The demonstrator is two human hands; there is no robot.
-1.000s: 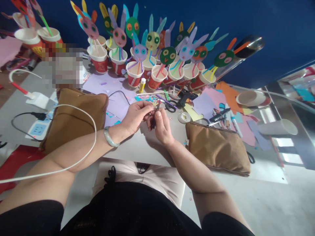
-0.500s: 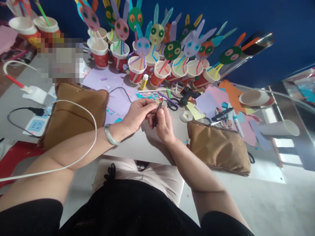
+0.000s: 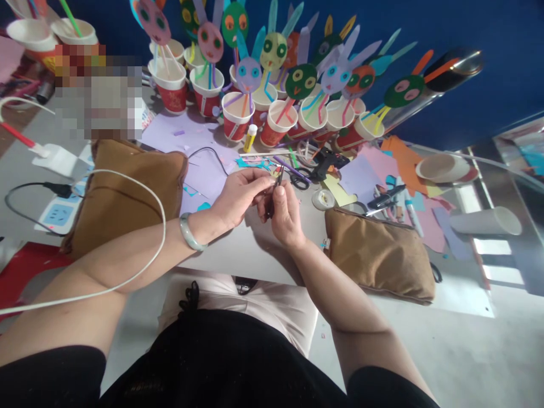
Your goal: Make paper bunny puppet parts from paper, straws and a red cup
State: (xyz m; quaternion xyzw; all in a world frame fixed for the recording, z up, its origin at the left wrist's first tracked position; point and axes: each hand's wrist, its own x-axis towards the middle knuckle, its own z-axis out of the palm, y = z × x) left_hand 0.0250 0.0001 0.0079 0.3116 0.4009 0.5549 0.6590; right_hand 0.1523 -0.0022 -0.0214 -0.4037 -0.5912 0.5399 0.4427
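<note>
My right hand (image 3: 288,218) is closed round a pair of scissors (image 3: 280,173), its thumb on top and the narrow dark blades pointing away from me. Most of the scissors' handle is hidden by the fingers. Close against it, my left hand (image 3: 242,195) is pinched beside the blades; whatever small piece is between its fingertips is hidden. A pale bangle circles the left wrist. Just beyond the hands lie another black-handled pair of scissors (image 3: 301,179), blue paper scraps (image 3: 255,162) and a yellow glue stick (image 3: 250,138).
Red-and-white paper cups (image 3: 238,122) with paper rabbit heads on straws stand along the back. Brown cushion-like bags lie left (image 3: 131,198) and right (image 3: 378,255). A white cable (image 3: 159,204) loops over my left arm. A tape roll (image 3: 323,199) and coloured paper (image 3: 402,161) lie right.
The view has shifted slightly. Both hands stay together at the scissors, whose blade tips look a little differently angled. Nothing has been let go or picked up.
</note>
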